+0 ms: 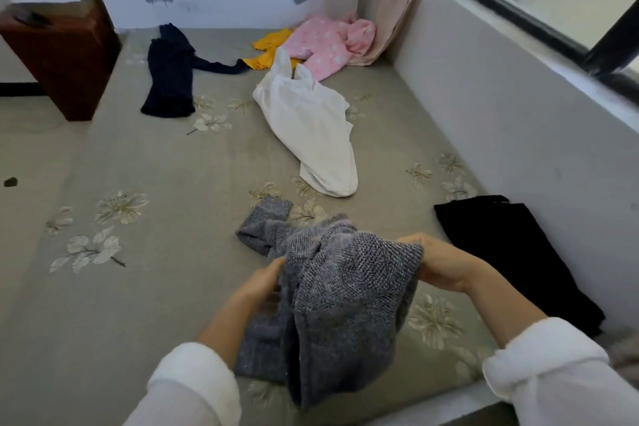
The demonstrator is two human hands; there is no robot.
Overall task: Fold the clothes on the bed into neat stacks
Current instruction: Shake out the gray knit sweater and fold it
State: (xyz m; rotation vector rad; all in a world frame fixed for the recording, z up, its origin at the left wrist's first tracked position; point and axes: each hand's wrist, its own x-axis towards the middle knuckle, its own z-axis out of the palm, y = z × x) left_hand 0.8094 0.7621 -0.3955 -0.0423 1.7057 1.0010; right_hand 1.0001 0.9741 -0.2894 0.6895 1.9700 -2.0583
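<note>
Both hands hold the grey knit sweater (332, 290) bunched: left hand (262, 284) and right hand (435, 266) each in a closed grip on its top edge; its length hangs toward the person over the bed (145, 287).

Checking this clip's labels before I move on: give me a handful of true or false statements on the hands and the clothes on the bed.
1. Both hands grip the grey sweater. True: the left hand and right hand hold it.
2. The white garment is neatly folded. False: it lies loose and crumpled.
3. A black garment lies by the wall on the right. True.
4. The pink garment sits on the wooden cabinet. False: it lies on the bed, in the far corner.
5. The yellow garment lies beside the pink one. True.
</note>
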